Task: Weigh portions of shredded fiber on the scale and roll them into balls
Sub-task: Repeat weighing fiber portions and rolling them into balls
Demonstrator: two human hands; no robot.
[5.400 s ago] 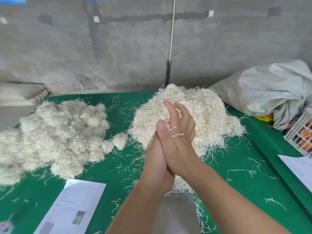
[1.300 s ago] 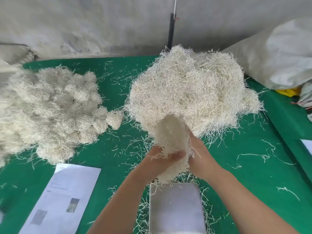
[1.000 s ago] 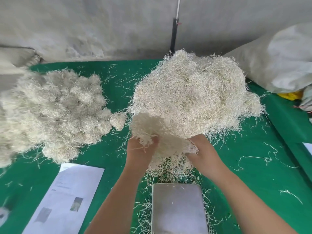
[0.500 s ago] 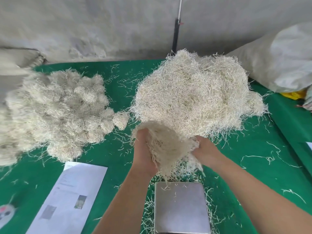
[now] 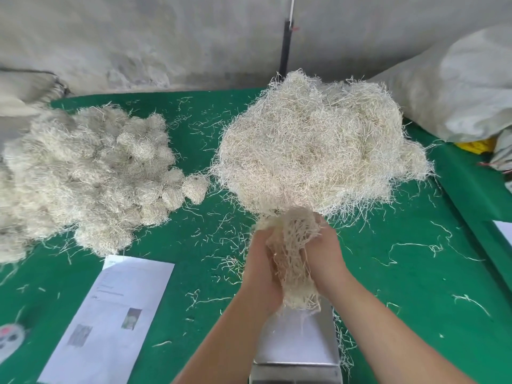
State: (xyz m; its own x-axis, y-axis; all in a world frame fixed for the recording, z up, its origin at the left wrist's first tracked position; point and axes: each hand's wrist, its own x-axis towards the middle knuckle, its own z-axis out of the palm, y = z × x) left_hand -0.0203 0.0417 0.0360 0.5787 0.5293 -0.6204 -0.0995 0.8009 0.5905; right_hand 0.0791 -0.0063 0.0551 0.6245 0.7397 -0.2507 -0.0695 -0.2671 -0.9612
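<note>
**Fiber portion held above scale**

Head view: the fiber portion [image 5: 292, 259] hangs lengthwise between both hands, directly over the scale [image 5: 297, 342]. Left hand [image 5: 260, 268] and right hand [image 5: 325, 254] grip it from opposite sides, near the loose pile [image 5: 318, 151].

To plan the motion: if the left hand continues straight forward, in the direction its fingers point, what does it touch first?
Probably the large loose fiber pile, just beyond the left hand, which already grips a fiber tuft. Depth is uncertain.
</note>
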